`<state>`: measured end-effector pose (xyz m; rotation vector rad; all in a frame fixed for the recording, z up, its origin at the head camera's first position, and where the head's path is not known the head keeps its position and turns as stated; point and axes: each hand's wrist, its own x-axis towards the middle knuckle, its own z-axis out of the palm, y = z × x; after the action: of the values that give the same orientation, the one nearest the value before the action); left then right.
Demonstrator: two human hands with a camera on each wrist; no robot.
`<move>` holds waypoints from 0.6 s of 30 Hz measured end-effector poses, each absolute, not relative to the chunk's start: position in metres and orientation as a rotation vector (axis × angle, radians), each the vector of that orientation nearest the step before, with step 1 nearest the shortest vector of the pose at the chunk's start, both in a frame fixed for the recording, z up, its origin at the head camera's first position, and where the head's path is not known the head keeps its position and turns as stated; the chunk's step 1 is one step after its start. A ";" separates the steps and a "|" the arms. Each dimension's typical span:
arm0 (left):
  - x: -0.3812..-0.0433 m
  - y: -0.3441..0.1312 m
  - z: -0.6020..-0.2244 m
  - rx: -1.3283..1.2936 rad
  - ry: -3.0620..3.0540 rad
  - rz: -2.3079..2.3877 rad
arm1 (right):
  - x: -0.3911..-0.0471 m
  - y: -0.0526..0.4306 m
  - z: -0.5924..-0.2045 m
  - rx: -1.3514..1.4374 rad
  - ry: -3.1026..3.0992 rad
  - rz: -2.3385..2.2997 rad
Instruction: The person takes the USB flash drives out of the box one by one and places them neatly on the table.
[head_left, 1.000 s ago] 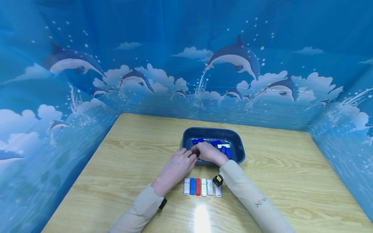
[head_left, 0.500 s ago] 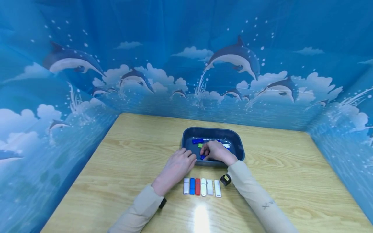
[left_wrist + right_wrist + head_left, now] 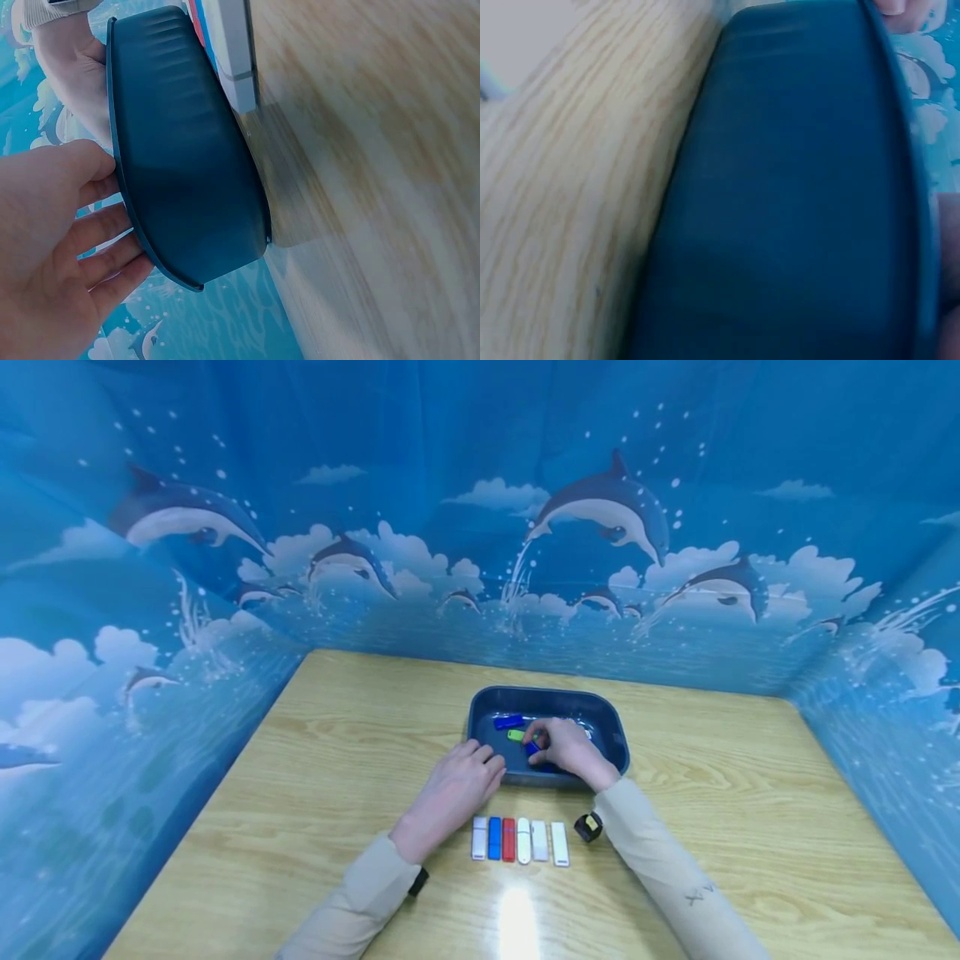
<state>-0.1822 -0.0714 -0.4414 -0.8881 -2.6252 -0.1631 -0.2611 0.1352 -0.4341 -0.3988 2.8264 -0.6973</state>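
A dark blue plastic basin (image 3: 480,714) stands on the table. At its near left corner my left hand (image 3: 457,781) grips the rim; in the left wrist view the fingers of this hand (image 3: 60,232) bend over the edge. My right hand (image 3: 570,750) reaches inside and pinches a blue USB stick (image 3: 532,748) between thumb and fingers. Beside it in the basin lie a green USB stick (image 3: 515,736) and another blue one (image 3: 509,722). The right wrist view shows mostly the basin's outer wall (image 3: 780,180); the right hand hides other contents.
In front of the basin several USB sticks lie in an upright row, among them a blue one (image 3: 494,838), a red one (image 3: 508,840) and a white one at the right end (image 3: 560,844). A dolphin-print curtain (image 3: 480,527) surrounds the wooden table (image 3: 337,727).
My right hand has moved from the basin's left side, near my left hand, rightward and now lifts a blue USB stick. The green stick has come into view. The left hand stays put.
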 end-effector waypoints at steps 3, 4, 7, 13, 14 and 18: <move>-0.182 -0.071 -0.441 -0.883 -2.640 -0.159 | -0.258 0.141 -0.431 -0.343 2.836 -0.828; -0.182 -0.071 -0.441 -0.883 -2.643 -0.160 | -0.256 0.143 -0.429 -0.321 2.843 -0.865; -0.182 -0.070 -0.441 -0.882 -2.663 -0.152 | -0.250 0.148 -0.425 -0.241 2.845 -0.989; -0.182 -0.070 -0.442 -0.885 -2.647 -0.156 | -0.231 0.163 -0.416 -0.242 2.816 -1.262; -0.182 -0.070 -0.442 -0.885 -2.635 -0.160 | -0.228 0.165 -0.415 -0.249 2.807 -1.307; -0.182 -0.071 -0.443 -0.895 -2.592 -0.182 | -0.212 0.174 -0.412 -0.260 2.755 -1.433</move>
<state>-0.1822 -0.0707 -0.4431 -0.8946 -2.5917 -0.1820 -0.2115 0.1737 -0.4116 -0.2601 2.7547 -1.4327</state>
